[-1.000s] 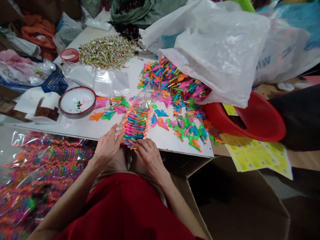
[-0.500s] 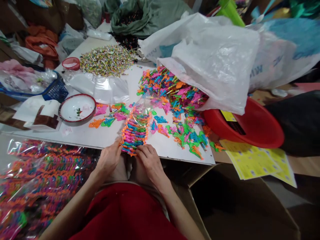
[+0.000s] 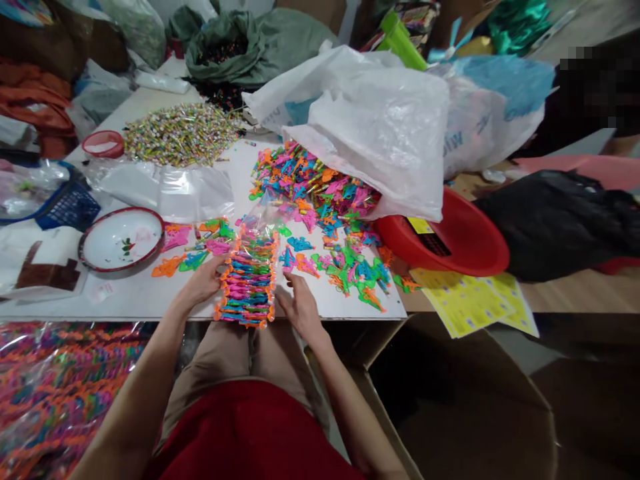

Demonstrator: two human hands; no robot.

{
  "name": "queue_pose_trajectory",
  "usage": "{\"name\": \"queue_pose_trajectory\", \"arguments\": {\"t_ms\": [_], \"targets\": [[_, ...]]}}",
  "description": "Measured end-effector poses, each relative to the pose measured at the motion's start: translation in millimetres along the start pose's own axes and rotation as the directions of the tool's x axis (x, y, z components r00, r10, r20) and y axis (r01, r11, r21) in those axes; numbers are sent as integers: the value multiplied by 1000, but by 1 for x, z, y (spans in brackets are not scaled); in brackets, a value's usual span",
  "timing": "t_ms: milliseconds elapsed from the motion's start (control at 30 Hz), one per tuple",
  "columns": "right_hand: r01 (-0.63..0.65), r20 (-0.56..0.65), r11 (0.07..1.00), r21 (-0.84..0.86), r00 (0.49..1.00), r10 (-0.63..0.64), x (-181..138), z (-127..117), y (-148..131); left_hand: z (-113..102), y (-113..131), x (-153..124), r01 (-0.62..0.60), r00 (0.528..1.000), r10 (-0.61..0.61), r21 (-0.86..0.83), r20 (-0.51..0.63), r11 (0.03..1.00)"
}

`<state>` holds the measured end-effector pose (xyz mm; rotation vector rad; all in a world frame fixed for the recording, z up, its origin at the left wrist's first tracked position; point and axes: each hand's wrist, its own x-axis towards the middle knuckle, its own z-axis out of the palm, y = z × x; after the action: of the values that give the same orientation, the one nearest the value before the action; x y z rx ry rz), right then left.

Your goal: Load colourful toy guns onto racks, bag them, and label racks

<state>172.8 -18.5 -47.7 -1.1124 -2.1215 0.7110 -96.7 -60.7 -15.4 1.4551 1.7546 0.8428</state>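
Moved off the packet (image 3: pixel 247 283) since the earlier frame, the right hand (image 3: pixel 301 303) is now just to its right, loosely open and holding nothing. Just left of and below the frame's centre, the packet has the left hand (image 3: pixel 203 283) at its left edge, fingers half-curled; whether they grip, I cannot tell.

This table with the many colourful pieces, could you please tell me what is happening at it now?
A person's two bare hands are at a clear bag of stacked colourful plastic pieces, lying at the near edge of a white table. The left hand is at the bag's left edge; its grip is unclear. The right hand is open beside the right edge. Loose pieces lie on both sides.
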Motion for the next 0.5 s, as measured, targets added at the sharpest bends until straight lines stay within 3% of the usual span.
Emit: {"name": "queue_pose_trajectory", "arguments": {"t_ms": [233,367,500], "targets": [[-275,69,952,133,961,268,27,49,16,23,-12,12,82,996,-82,-12,-22,997],[-330,79,923,198,944,321,22,48,13,21,-16,1,123,992,-123,-1,4,992],[-340,138,878,338,940,312,-12,39,6,16,-16,-17,185,978,-189,53,90,981]]}}
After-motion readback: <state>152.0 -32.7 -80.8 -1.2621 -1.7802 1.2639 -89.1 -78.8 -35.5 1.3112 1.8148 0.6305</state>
